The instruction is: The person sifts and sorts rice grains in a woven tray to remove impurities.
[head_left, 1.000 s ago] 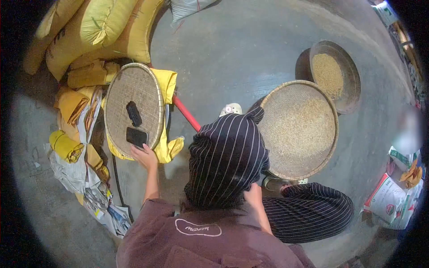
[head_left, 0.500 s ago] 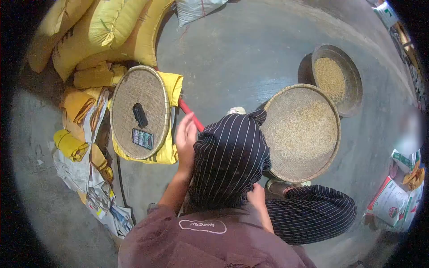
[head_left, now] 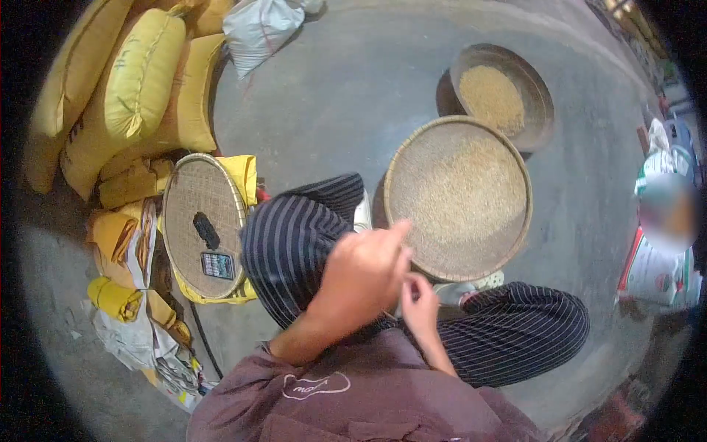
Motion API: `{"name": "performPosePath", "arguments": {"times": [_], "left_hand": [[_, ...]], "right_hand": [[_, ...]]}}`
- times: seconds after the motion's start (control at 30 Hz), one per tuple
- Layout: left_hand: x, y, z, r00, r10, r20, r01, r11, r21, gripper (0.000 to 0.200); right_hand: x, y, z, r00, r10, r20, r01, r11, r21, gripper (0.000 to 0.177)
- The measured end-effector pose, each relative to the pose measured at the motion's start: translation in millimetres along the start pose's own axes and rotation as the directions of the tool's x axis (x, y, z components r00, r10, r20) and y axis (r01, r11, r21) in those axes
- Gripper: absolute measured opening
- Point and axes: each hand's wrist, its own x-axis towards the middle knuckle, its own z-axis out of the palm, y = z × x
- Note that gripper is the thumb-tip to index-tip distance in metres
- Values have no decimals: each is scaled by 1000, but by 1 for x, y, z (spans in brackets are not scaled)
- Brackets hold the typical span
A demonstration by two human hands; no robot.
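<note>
My left hand (head_left: 361, 269) reaches across my raised knee, fingers partly stretched and apart, near the front rim of a round woven tray (head_left: 392, 210). Nothing shows in it. Just below its fingertips is my right hand (head_left: 420, 309), its thumb and fingers curled together around a dark gap; what they hold, if anything, I cannot make out. Pale grain (head_left: 471, 191) lies spread over the tray, thickest toward the right. Behind the tray stands a wide basin (head_left: 541, 103) with a heap of golden grain (head_left: 492, 96) in it.
At left, a second woven tray (head_left: 195, 254) carries a phone (head_left: 218, 265) and a black object (head_left: 207, 230). Full yellow sacks (head_left: 143, 81) and a white sack (head_left: 261, 29) stand behind. Folded sacks (head_left: 121, 302) lie at far left, printed bags (head_left: 655, 269) at right.
My left hand has swung from the left side of my knee rightward to beside my right hand. My right hand has risen slightly. The view has shifted, and the knee appears farther left.
</note>
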Motion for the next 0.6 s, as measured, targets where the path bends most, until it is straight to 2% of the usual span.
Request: {"name": "performPosePath", "arguments": {"times": [0.07, 0.1, 0.13, 0.17, 0.23, 0.27, 0.3, 0.33, 0.4, 0.47, 0.53, 0.6], "left_hand": [[-8, -14, 17, 998, 30, 59, -53, 898, 437, 33], [-6, -13, 26, 997, 21, 80, -55, 895, 443, 33], [3, -10, 34, 986, -96, 135, 41, 931, 363, 35], [14, -9, 42, 962, -196, 191, 136, 948, 287, 38], [30, -9, 62, 959, -165, 232, 84, 943, 323, 41], [38, -10, 74, 952, -148, 267, 50, 937, 345, 44], [46, -12, 86, 957, -119, 265, 27, 945, 327, 46], [56, -7, 94, 936, -147, 320, 9, 919, 395, 45], [71, -7, 112, 957, -90, 277, -13, 937, 349, 43], [80, -8, 129, 965, -62, 257, -37, 931, 362, 42], [81, -6, 133, 969, -45, 241, -54, 920, 387, 40], [76, -4, 135, 938, -153, 310, 45, 944, 328, 27]], "right_hand": [[12, -34, -20, 989, -55, -141, 66, 995, 77, 20], [16, -60, -31, 984, -24, -174, 64, 971, 231, 20], [18, -84, -40, 977, 5, -211, 78, 922, 379, 21], [18, -99, -49, 975, 8, -222, 81, 917, 390, 21], [16, -117, -65, 969, -115, -220, 195, 901, 388, 26], [16, -120, -70, 963, -107, -247, 199, 901, 386, 26], [15, -121, -77, 937, -240, -253, 300, 924, 237, 28], [13, -121, -83, 900, -369, -233, 395, 916, 76, 30], [11, -114, -88, 889, -406, -213, 425, 904, 49, 35], [10, -106, -87, 829, -532, -173, 515, 847, -135, 38], [10, -98, -83, 838, -522, -158, 504, 852, -141, 41], [10, -94, -81, 827, -550, -116, 514, 824, -239, 42]]}}
